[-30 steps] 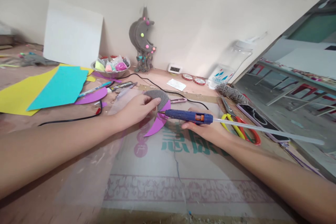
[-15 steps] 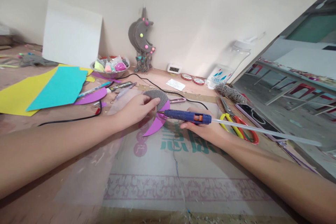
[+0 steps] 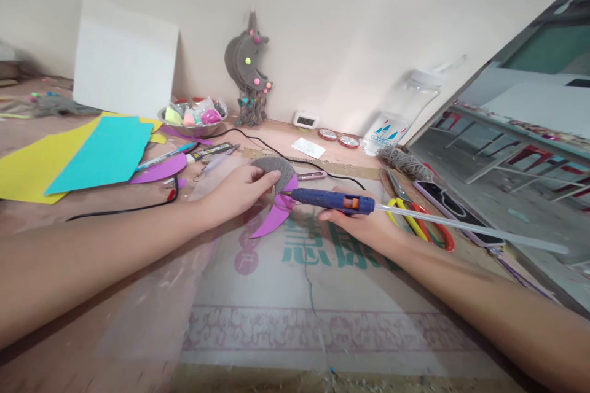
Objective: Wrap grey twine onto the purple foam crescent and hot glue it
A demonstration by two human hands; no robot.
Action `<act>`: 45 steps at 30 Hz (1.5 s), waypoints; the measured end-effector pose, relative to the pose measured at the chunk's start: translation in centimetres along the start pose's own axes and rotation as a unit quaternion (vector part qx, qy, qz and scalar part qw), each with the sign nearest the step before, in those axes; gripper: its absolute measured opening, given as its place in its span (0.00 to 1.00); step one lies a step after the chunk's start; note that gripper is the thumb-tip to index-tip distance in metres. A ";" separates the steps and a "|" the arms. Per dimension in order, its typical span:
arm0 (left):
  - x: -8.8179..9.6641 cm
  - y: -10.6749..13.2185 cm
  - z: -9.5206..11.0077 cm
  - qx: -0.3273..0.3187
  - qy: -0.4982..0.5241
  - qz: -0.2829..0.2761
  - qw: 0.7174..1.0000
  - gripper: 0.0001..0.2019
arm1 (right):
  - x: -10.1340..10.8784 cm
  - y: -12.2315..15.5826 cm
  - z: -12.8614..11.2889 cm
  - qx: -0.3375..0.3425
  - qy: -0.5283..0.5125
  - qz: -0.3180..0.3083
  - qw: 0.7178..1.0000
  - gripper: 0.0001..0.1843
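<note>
My left hand (image 3: 251, 190) pinches a purple crescent-shaped sheet (image 3: 275, 218) whose upper part is covered with grey yarn (image 3: 276, 167). In my right hand (image 3: 357, 221) is a blue hot glue gun (image 3: 329, 200), with a long clear glue stick (image 3: 465, 226) sticking out of its back. The gun's nozzle points left and meets the crescent near the lower edge of the grey part, just right of my left fingers. Whether the tip touches the sheet, I cannot tell. Fingers of the right hand are partly hidden behind the gun.
A printed plastic sheet (image 3: 258, 331) covers the work spot. Scissors (image 3: 417, 215), a phone (image 3: 456, 212) and a grey yarn bundle (image 3: 405, 163) lie right. Coloured sheets (image 3: 99, 156) and a bowl (image 3: 198, 130) are left. A grey moon ornament (image 3: 244, 64) and a bottle (image 3: 401, 110) stand behind.
The glue gun has shifted very slightly to the right, with its nozzle still at the crescent. My left hand holds its place.
</note>
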State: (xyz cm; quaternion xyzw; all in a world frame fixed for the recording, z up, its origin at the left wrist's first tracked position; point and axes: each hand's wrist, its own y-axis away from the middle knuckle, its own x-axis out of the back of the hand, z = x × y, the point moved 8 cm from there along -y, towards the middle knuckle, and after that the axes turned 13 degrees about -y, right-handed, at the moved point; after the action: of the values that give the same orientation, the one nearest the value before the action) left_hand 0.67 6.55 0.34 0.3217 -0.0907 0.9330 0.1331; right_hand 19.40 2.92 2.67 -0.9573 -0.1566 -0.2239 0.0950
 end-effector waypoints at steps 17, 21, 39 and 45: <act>0.0 0.3 0.3 0.005 0.034 -0.002 0.999 0.22 | 1.1 -0.1 0.2 -0.002 0.013 0.053 0.998 0.15; -0.1 0.2 0.2 0.002 0.048 -0.005 0.999 0.22 | 1.5 -0.1 0.3 -0.002 0.044 0.074 0.996 0.13; 0.2 0.1 0.4 -0.013 -0.012 0.008 1.000 0.23 | 2.5 -0.1 0.4 -0.016 0.073 0.128 0.989 0.14; -0.2 0.1 0.4 -0.021 0.029 -0.019 0.999 0.22 | 2.6 -0.1 0.3 -0.036 0.050 0.124 0.990 0.15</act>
State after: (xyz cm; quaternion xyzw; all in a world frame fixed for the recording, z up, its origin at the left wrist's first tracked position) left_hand 1.04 6.30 0.48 0.2935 -0.0997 0.9371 0.1602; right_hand 21.69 3.73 3.56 -0.9596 -0.0238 -0.2636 0.0956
